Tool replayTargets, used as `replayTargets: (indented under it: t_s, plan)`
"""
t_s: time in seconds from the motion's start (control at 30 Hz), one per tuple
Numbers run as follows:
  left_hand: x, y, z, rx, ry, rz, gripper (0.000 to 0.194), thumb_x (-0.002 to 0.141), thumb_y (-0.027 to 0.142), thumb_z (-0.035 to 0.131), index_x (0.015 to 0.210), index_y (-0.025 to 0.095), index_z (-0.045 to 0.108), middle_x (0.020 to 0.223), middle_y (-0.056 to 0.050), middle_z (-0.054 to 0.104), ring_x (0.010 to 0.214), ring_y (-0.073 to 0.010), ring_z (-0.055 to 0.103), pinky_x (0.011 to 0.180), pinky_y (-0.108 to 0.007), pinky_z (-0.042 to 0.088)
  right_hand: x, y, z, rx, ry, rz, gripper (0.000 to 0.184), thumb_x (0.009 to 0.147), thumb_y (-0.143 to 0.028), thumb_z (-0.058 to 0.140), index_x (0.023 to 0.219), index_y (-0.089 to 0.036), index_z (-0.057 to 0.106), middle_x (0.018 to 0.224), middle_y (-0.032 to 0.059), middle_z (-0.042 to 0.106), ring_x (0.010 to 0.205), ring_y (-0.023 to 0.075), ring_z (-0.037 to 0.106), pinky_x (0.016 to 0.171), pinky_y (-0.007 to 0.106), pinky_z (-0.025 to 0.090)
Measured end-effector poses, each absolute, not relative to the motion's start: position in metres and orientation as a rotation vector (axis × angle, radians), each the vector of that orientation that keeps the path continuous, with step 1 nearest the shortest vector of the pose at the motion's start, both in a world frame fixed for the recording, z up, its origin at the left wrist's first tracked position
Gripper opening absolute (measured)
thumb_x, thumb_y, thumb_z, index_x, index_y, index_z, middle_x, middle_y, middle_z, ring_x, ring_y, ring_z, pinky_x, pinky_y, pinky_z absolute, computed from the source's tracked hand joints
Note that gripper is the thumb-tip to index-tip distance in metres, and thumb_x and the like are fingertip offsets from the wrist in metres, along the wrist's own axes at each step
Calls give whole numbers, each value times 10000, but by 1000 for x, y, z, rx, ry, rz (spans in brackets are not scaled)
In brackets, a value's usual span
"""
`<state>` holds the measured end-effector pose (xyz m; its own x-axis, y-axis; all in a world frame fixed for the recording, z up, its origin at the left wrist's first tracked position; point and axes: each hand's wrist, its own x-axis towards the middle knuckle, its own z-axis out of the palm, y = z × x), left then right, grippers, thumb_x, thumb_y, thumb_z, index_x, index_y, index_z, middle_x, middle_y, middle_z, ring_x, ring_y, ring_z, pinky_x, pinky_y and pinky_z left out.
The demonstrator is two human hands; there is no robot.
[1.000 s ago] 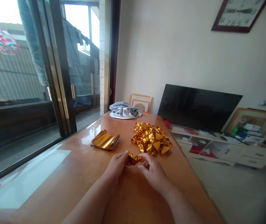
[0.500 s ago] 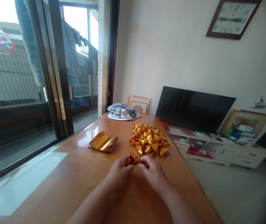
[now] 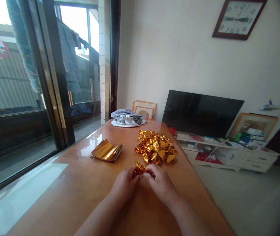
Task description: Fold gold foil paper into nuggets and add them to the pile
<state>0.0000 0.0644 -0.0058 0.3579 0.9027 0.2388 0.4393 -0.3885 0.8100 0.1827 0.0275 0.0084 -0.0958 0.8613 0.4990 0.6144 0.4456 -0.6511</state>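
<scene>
Both of my hands pinch a small folded piece of gold foil just above the orange wooden table. My left hand holds its left side, and my right hand grips its right end. Part of the piece is hidden by my fingers. Just beyond my hands lies a heap of crumpled, folded gold foil shapes. To the left of the heap rests a stack of gold foil sheets, its top sheet curling up.
A grey and white cloth bundle and a leaning picture frame stand at the table's far end. A glass door runs along the left side. To the right stand a black television and a white cabinet.
The room and table drift left in the view as my head turns slightly right. My hands have come closer together, and the foil piece now stands more peaked between my fingers.
</scene>
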Motion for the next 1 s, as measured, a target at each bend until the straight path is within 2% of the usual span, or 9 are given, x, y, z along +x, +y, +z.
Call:
replayTargets:
  t_s: [0.37, 0.67, 1.0]
  plan:
    - [0, 64, -2, 1994, 1156, 934, 220, 876, 322, 589, 1009, 204, 719, 923, -48, 761, 848, -223, 684, 739, -258, 459, 180, 25, 11, -1264, -1823, 306, 152, 870, -108, 604, 953, -228, 649, 872, 2, 673, 788, 162, 619, 731, 268, 468]
    - [-1, 67, -3, 1972, 1076, 983, 268, 909, 322, 549, 1106, 227, 705, 1053, -48, 762, 970, -239, 692, 826, -256, 474, 178, 24, 11, -1255, -1835, 198, 137, 885, -97, 587, 912, -224, 631, 869, 7, 667, 801, 163, 623, 735, 257, 460]
    - [1, 68, -7, 1960, 1096, 1010, 246, 916, 364, 552, 1026, 228, 724, 985, -40, 764, 913, -233, 689, 800, -255, 469, 178, 24, 13, -1265, -1844, 159, 115, 905, -135, 575, 855, -225, 627, 845, 17, 648, 777, 167, 614, 715, 259, 461]
